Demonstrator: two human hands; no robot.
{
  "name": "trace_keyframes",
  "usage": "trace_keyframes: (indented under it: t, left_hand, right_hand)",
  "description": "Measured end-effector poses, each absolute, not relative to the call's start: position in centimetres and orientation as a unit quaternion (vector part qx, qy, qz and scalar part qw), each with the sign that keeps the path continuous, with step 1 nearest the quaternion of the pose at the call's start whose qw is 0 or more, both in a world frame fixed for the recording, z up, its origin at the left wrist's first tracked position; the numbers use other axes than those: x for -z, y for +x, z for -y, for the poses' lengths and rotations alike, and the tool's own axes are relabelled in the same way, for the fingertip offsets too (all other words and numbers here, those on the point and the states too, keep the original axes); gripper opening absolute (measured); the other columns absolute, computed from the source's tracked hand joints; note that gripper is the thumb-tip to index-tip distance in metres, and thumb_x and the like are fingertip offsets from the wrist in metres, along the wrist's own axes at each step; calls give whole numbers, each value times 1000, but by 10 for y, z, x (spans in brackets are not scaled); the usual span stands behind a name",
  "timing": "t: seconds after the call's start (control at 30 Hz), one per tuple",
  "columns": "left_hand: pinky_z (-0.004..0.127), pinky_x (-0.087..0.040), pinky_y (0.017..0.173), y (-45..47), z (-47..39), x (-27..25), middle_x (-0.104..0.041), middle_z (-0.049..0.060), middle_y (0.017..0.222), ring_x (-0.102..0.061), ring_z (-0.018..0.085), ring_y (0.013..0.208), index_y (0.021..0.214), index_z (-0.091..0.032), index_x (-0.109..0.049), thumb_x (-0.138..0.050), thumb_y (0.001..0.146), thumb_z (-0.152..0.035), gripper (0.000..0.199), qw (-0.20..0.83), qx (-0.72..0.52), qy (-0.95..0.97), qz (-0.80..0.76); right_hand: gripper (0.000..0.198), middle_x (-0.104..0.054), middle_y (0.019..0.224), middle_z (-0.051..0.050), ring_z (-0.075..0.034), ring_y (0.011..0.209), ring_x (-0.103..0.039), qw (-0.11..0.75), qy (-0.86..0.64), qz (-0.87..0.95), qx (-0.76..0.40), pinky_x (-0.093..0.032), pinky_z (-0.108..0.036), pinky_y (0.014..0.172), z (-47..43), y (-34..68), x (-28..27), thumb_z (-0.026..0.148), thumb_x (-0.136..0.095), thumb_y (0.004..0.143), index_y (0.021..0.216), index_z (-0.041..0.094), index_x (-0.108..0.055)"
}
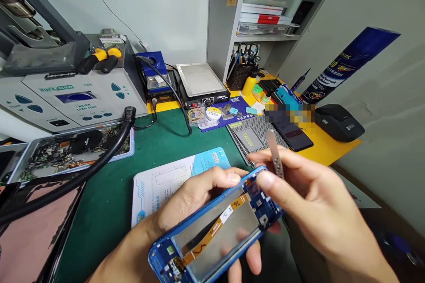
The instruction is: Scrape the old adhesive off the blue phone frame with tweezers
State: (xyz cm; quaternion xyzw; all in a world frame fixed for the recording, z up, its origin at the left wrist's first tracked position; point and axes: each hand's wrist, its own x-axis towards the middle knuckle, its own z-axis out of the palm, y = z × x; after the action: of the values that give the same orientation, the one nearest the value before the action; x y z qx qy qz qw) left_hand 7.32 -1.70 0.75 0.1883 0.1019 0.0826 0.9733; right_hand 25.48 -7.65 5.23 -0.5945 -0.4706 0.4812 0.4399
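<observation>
A blue phone frame [212,230] is held tilted over the front of the bench, its inside facing up. An orange-brown flex cable [212,232] with a white label runs lengthwise across its grey middle, and small circuit boards sit at both ends. My left hand [195,194] is closed around the frame, thumb on the upper edge and fingertips showing below the lower edge. At the far right end, the thumb of my right hand [308,190] presses on the frame's corner. A thin metal pry blade [275,150] sticks up between my right fingers; its lower part is hidden.
A printed white-and-blue packet [156,181] lies on the green mat [106,212]. The hot-air station [73,97] stands left, its black hose [113,152] crossing the mat. Farther back are a heating plate [202,80], a perforated pad [245,135], a black phone [294,135] and a spray can [352,62].
</observation>
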Motion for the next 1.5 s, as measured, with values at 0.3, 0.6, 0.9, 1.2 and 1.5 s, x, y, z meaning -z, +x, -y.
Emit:
trace_keyframes:
  t: [0.3, 0.6, 0.9, 1.2, 1.5]
  left_hand:
    - [33, -57, 65, 70, 18, 0, -78, 14, 85, -75, 26, 69, 113, -4, -71, -44, 81, -63, 72, 985, -68, 135, -88]
    - [35, -60, 62, 77, 14, -2, -78, 17, 106, -77, 26, 71, 111, -10, -69, -34, 87, -49, 58, 989, -88, 111, -51]
    - [30, -60, 56, 77, 19, -4, -78, 13, 92, -75, 23, 63, 108, -11, -71, -41, 88, -54, 56, 981, -107, 139, -77]
    - [25, -56, 59, 75, 21, -1, -75, 15, 73, -73, 20, 56, 112, -4, -72, -26, 91, -59, 74, 972, -100, 181, -114]
    - [29, -59, 58, 77, 16, -11, -75, 13, 80, -73, 23, 62, 110, -7, -71, -34, 86, -56, 66, 980, -102, 145, -95]
  right_hand:
    - [25, -51, 60, 3, -8, 52, -47, 568, -569, 446, -393, -45, -17, 45, 77, 268, -58, 49, -66, 95, 96, 28, -80]
    - [21, -75, 101, -2, -13, 78, -70, 478, -635, 520, -314, -58, -14, 55, 80, 253, -44, 45, -72, 92, 107, 32, -80]
    - [22, -70, 96, -2, -13, 78, -70, 507, -596, 588, -207, -60, -19, 61, 86, 241, -42, 24, -70, 94, 111, 35, -78]
    - [44, -59, 80, 0, -10, 52, -59, 488, -533, 672, -162, -48, -24, 41, 93, 240, -26, 5, -66, 89, 126, 28, -72]
    - [24, -65, 85, -1, -13, 69, -62, 509, -588, 604, -175, -51, -23, 53, 92, 236, -37, 23, -65, 97, 113, 36, -77]
